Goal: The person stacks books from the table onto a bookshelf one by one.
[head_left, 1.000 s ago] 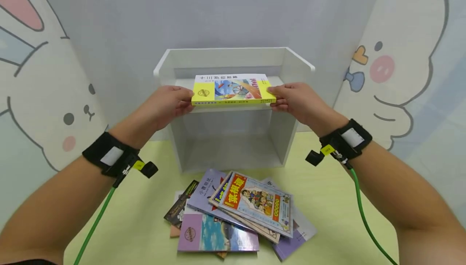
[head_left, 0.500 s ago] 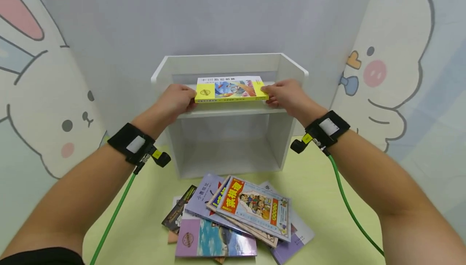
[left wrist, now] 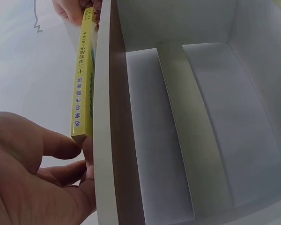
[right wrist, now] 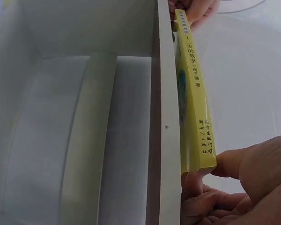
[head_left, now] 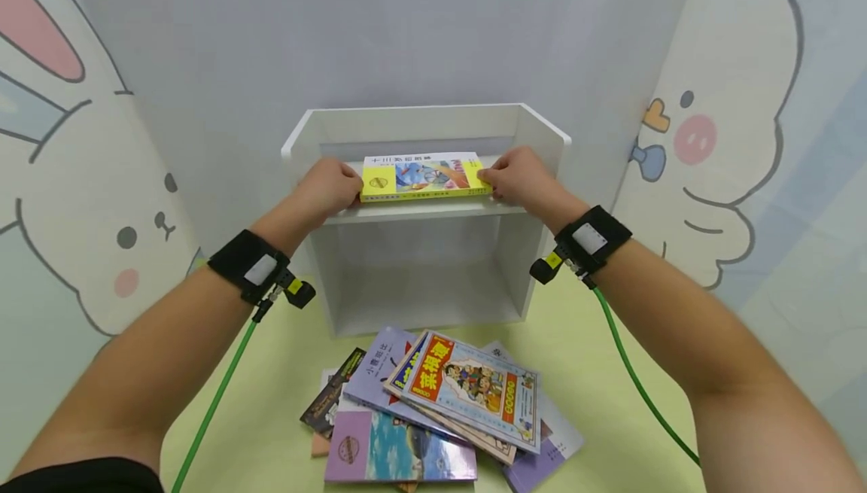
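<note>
My left hand (head_left: 330, 186) and right hand (head_left: 521, 178) pinch opposite ends of a rectangular yellow-and-white book (head_left: 428, 176) over the white upper shelf (head_left: 423, 211) near its front edge, where even lowering should keep it flat.
</note>
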Tool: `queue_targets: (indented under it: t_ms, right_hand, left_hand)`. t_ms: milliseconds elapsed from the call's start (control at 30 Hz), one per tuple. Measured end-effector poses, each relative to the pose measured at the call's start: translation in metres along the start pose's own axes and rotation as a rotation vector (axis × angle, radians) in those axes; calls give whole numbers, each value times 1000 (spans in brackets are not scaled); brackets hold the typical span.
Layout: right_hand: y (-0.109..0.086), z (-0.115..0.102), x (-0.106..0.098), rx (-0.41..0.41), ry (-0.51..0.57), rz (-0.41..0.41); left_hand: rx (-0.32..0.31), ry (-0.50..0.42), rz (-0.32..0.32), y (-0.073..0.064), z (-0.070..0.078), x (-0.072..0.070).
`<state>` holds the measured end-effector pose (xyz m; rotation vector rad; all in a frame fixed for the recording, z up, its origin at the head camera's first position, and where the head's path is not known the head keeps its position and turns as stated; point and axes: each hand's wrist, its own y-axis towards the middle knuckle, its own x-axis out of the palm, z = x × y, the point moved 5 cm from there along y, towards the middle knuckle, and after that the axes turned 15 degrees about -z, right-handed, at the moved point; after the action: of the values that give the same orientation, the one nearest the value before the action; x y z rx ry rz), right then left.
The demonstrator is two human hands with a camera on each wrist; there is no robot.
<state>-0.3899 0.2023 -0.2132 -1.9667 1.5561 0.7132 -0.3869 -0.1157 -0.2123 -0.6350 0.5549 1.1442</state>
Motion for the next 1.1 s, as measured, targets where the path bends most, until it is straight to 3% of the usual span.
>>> queue_targets:
  t_ms: [333, 500, 833, 967, 1100]
  right_hand:
    - [4, -10, 11, -38, -291, 66]
    - [5, -14, 15, -39, -340, 70]
    - [3, -18, 13, -54, -341, 107]
    - [-18, -18, 16, -103, -342, 154]
    - [-61, -14, 23, -183, -349, 206]
  left_hand:
    - [13, 322, 43, 5, 8, 5]
    - [-13, 317, 73, 4, 9, 7]
    - [14, 296, 113, 0, 14, 2]
    - [104, 248, 175, -16, 12, 6]
    - [238, 200, 208, -53, 6, 22]
